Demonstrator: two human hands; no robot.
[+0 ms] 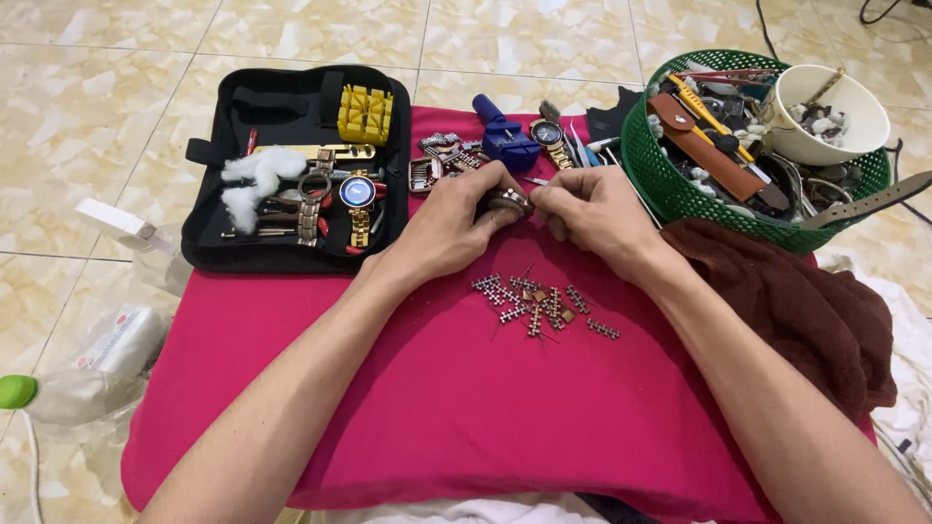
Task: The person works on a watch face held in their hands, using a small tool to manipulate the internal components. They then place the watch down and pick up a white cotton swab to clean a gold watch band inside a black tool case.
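My left hand (449, 225) and my right hand (592, 209) meet over a magenta cloth (466, 408), both pinching a small metal watch band piece (511, 201) between the fingertips. Just below the hands, several loose metal band links and pins (540, 304) lie scattered on the cloth. Behind the hands lie a blue link-removal tool (505, 136), a gold wristwatch (549, 136) and a bunch of silver band parts (442, 155).
An open black tool case (296, 165) on the left holds a blue-dial watch, cotton wool and a yellow holder. A green basket (680, 189) at the right holds straps, tools and a white bowl (825, 112). A brown cloth (806, 311) lies beside it; plastic bottles (97, 359) rest on the tiled floor.
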